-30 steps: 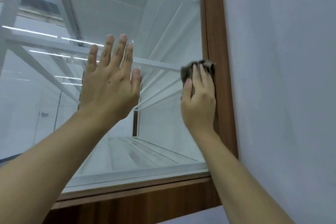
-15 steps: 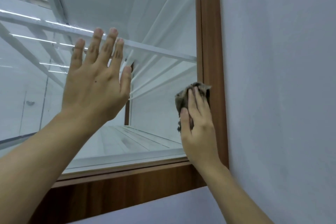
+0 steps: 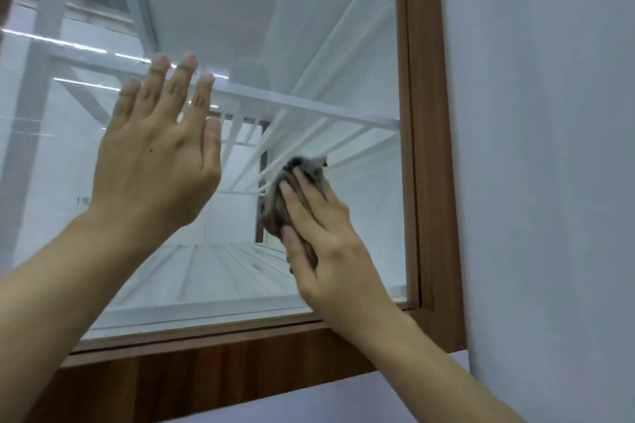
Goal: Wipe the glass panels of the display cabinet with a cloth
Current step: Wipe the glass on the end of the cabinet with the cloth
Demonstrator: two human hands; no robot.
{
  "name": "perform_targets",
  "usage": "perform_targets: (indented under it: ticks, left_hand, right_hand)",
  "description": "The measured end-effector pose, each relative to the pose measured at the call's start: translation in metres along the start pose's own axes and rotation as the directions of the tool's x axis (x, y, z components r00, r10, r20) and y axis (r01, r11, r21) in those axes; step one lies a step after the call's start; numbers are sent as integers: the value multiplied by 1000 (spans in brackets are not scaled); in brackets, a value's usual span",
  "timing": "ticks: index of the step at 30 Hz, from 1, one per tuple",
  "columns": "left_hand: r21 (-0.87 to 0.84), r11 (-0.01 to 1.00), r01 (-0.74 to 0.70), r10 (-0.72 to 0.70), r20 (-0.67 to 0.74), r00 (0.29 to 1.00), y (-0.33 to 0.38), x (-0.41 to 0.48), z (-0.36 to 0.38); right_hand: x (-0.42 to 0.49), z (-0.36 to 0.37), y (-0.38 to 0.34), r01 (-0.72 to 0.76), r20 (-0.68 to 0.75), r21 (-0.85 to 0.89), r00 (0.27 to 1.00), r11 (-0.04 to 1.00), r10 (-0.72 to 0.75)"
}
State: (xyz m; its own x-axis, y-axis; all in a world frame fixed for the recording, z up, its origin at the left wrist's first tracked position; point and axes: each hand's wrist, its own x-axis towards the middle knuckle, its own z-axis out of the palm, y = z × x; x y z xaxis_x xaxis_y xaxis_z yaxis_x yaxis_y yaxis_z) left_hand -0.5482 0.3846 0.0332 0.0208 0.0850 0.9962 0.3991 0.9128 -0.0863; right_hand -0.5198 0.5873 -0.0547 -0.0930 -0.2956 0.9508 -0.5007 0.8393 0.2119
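The cabinet's glass panel fills the upper left, set in a brown wooden frame. My left hand lies flat against the glass, fingers straight and pointing up. To its right, my right hand presses a bunched grey cloth onto the lower right part of the glass, its fingers stretched over the cloth and its thumb along the cloth's left side. Most of the cloth is hidden under that hand.
White shelves and bars show through the glass inside the cabinet. The frame's bottom rail runs below the panel. A plain pale wall borders the frame on the right.
My right hand has slid the cloth left, away from the frame's right post and out onto the glass. My left hand stays flat on the panel.
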Motion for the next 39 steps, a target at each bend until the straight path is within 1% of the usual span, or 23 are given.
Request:
perform_targets:
  ticks: [1, 3, 5, 7, 8, 10, 11, 13, 14, 16, 19, 21, 22, 23, 25, 26, 28, 29, 31, 34, 36, 38, 39]
  left_hand:
    - [10, 1000, 9, -9, 2, 1000, -8, -1, -3]
    - [34, 999, 1, -2, 9, 1000, -16, -6, -6]
    - [47, 999, -10, 10, 10, 1000, -17, -10, -6]
    - [44, 999, -7, 6, 9, 1000, -17, -10, -6]
    - [42, 999, -2, 1, 7, 1000, -16, -10, -6]
    - [44, 999, 2, -1, -1, 1000, -17, -11, -5]
    - [43, 999, 0, 0, -11, 1000, -18, -11, -4]
    - [42, 999, -6, 7, -26, 1000, -18, -11, -4]
    - [46, 999, -6, 7, -23, 1000, -18, -11, -4]
    - [54, 999, 0, 0, -15, 1000, -17, -10, -3]
    - [48, 999, 2, -3, 9, 1000, -15, -11, -5]
    - [49, 999, 6, -7, 12, 1000, -16, -10, -6]
    - [50, 999, 6, -6, 10, 1000, -17, -10, -6]
    - [49, 999, 5, -5, 6, 1000, -17, -10, -6]
    - [41, 999, 4, -3, -10, 1000, -17, -11, -5]
    - [36, 999, 2, -2, -19, 1000, -18, -11, -5]
    - [28, 1000, -4, 5, -19, 1000, -18, -11, -6]
    - [24, 1000, -5, 5, -16, 1000, -17, -11, -6]
    - [20, 1000, -2, 2, -21, 1000, -16, -12, -6]
    - [15, 1000, -6, 6, -22, 1000, -16, -12, -5]
    - [3, 1000, -8, 8, -21, 1000, -18, -11, -5]
    - [-13, 1000, -7, 7, -35, 999, -20, -11, -6]
    - [-24, 1000, -12, 11, -45, 999, -21, -10, -7]
  right_hand:
    - [-26, -7, 7, -19, 15, 11, 1000, 1000, 19]
    - [-26, -25, 33, -198, -82, 45, 976, 979, 201]
    - [23, -32, 59, -405, -283, 32, 873, 914, 397]
    - [86, -33, 65, -524, -395, 54, 771, 850, 500]
    - [106, -27, 56, -518, -396, 57, 773, 853, 496]
    - [102, -5, 22, -340, -307, 49, 890, 939, 338]
    - [78, 5, 4, -203, -217, 38, 954, 978, 206]
    - [7, 11, -18, -25, -19, 44, 999, 999, 26]
    - [-21, 5, -14, -27, 15, 54, 1000, 998, 26]
    - [-34, -17, 15, -173, -39, 50, 984, 984, 175]
    - [36, -33, 57, -451, -308, 25, 845, 892, 436]
    - [96, -30, 56, -538, -400, 57, 759, 841, 513]
    - [112, -21, 44, -520, -404, 64, 767, 852, 498]
    - [115, -10, 26, -451, -377, 66, 815, 890, 441]
    - [82, 11, -12, -189, -226, 44, 955, 981, 194]
    - [51, 17, -25, -66, -115, 36, 991, 997, 70]
    - [-6, 14, -21, 43, 6, 25, 999, 999, -43]
    - [-19, 5, -6, 9, -7, 23, 1000, 1000, -9]
    - [-6, -11, 24, -202, -128, 27, 971, 979, 204]
    - [78, -15, 35, -425, -364, 54, 835, 904, 414]
    - [120, 1, 13, -418, -385, 85, 823, 904, 417]
    - [116, 22, -20, -269, -341, 66, 899, 961, 275]
    - [94, 29, -32, -167, -269, 39, 948, 985, 171]
